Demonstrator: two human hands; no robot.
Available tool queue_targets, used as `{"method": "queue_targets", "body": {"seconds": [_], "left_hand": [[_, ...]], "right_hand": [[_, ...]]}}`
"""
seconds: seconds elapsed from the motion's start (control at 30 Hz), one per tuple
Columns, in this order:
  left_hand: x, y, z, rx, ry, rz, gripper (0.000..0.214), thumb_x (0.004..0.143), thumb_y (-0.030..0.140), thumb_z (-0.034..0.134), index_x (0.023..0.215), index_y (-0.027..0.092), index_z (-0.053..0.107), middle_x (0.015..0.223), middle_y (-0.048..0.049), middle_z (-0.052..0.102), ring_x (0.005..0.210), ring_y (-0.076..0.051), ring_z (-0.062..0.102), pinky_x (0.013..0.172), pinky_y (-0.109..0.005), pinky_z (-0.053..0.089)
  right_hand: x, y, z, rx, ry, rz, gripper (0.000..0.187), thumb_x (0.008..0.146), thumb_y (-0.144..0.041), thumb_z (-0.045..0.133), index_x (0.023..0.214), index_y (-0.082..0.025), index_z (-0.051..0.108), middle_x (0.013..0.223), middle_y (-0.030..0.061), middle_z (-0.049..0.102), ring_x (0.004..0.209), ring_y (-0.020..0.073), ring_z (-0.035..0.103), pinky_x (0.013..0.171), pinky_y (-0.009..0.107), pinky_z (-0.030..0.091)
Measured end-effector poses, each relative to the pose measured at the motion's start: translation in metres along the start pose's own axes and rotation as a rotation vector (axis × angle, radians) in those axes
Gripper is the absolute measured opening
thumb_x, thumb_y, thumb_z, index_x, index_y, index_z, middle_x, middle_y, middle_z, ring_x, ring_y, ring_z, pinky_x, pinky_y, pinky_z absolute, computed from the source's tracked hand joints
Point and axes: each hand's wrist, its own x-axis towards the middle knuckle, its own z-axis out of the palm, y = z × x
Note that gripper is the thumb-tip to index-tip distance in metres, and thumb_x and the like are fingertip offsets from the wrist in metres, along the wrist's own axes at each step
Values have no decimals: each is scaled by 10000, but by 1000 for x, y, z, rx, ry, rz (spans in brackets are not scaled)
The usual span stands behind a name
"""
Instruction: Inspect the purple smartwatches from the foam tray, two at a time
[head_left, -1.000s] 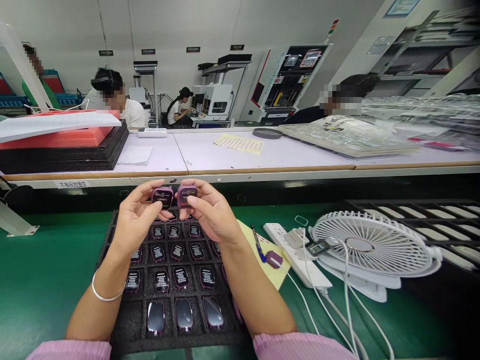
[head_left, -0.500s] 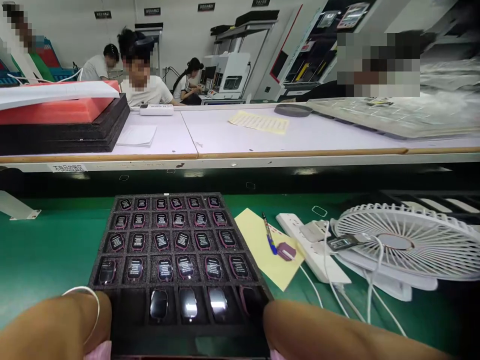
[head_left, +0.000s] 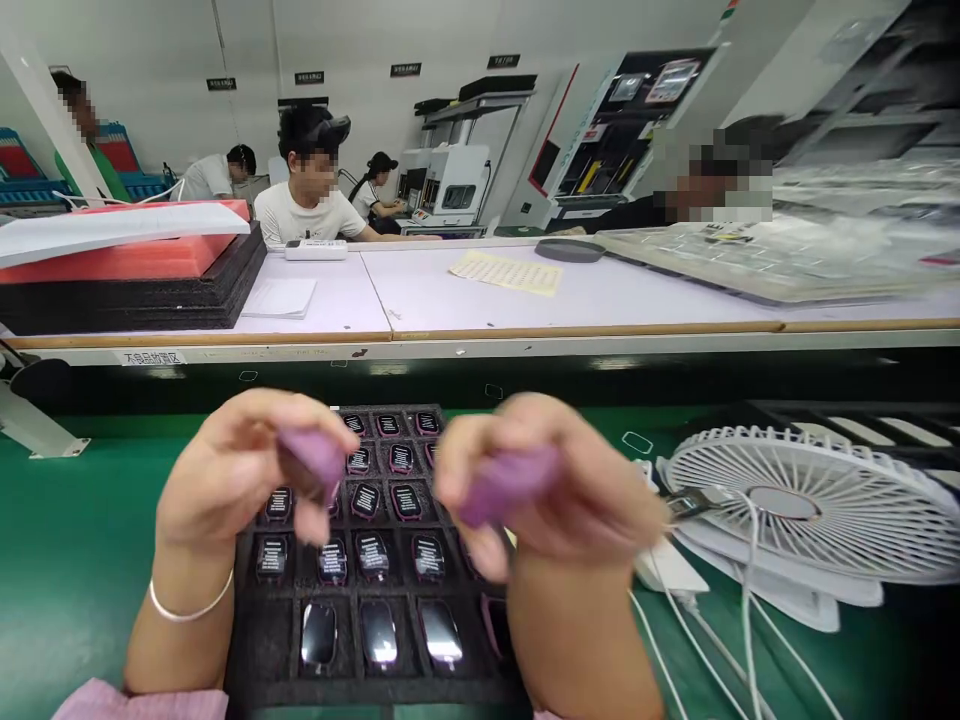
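Observation:
My left hand (head_left: 217, 480) is closed on a small purple smartwatch (head_left: 319, 458), smeared by motion, with a dark side toward the palm. Closed likewise, my right hand (head_left: 592, 480) grips another blurred purple smartwatch (head_left: 514, 482) between thumb and fingers. Both hands are raised above a black foam tray (head_left: 262, 692) of compartments. Smartwatches (head_left: 427, 556) with purple edges lie in it face up, many with lit white text. The front row holds dark-screened watches (head_left: 319, 636), and its leftmost compartment holds none. My hands and forearms hide parts of the tray's left and right sides.
At the right, a white fan (head_left: 885, 500) stands beside a power strip (head_left: 675, 572) with cables on the green table (head_left: 97, 560). Behind runs a white shelf (head_left: 420, 300) bearing red foam (head_left: 150, 256) and a label sheet (head_left: 510, 272). Co-workers sit beyond it.
Both hands have come up from the tray's front sides to above its middle, each now holding a purple smartwatch. The camera view has tilted slightly upward.

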Motion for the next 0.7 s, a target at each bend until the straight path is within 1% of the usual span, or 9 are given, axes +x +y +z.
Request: {"method": "queue_targets", "body": {"seconds": [0.07, 0.1, 0.17, 0.23, 0.33, 0.53, 0.7], "left_hand": [[15, -3, 9, -27, 57, 56, 343, 831, 431, 755, 1107, 237, 697, 974, -51, 739, 593, -161, 724, 534, -278, 626], [21, -5, 13, -21, 105, 74, 316, 854, 357, 744, 1140, 235, 690, 994, -40, 738, 628, -149, 737, 585, -259, 634], [29, -12, 16, -2, 162, 74, 309, 869, 289, 729, 1167, 223, 682, 1011, -30, 732, 661, -134, 748, 630, -227, 633], [33, -19, 17, -9, 155, 47, 307, 875, 288, 714, 1169, 207, 677, 1004, -32, 731, 657, -137, 751, 615, -220, 629], [36, -25, 16, -18, 144, 14, 304, 875, 291, 704, 1160, 189, 672, 971, -34, 738, 639, -144, 750, 596, -222, 625], [39, -27, 18, -20, 171, -10, 236, 858, 298, 711, 1057, 173, 685, 908, -15, 731, 577, -141, 733, 558, -222, 614], [39, -27, 18, -13, 174, -25, 241, 846, 312, 719, 1042, 177, 680, 900, -4, 721, 565, -137, 726, 558, -228, 614]], "right_hand": [[20, 2, 1, 116, -41, -53, 393, 875, -565, 717, 1079, -237, 651, 912, 49, 742, 540, 151, 685, 506, 296, 565], [29, 5, 1, 155, -30, -71, 363, 875, -498, 742, 1101, -231, 647, 936, 51, 750, 557, 145, 690, 536, 295, 573], [43, 12, 0, 162, 22, -75, 339, 868, -409, 765, 1120, -218, 644, 958, 45, 752, 587, 125, 689, 582, 278, 576], [51, 20, -3, 134, 60, -62, 335, 862, -363, 768, 1132, -212, 639, 970, 38, 745, 597, 108, 681, 601, 262, 573], [56, 28, -7, 83, 95, -49, 352, 850, -344, 772, 1141, -210, 625, 975, 34, 737, 604, 101, 678, 604, 253, 567], [57, 32, -7, 39, 109, -66, 346, 828, -367, 793, 1079, -200, 623, 921, 25, 740, 565, 91, 666, 557, 226, 532], [57, 34, -5, 32, 123, -72, 348, 817, -381, 804, 1046, -193, 621, 872, 18, 733, 540, 86, 647, 516, 212, 520]]}}
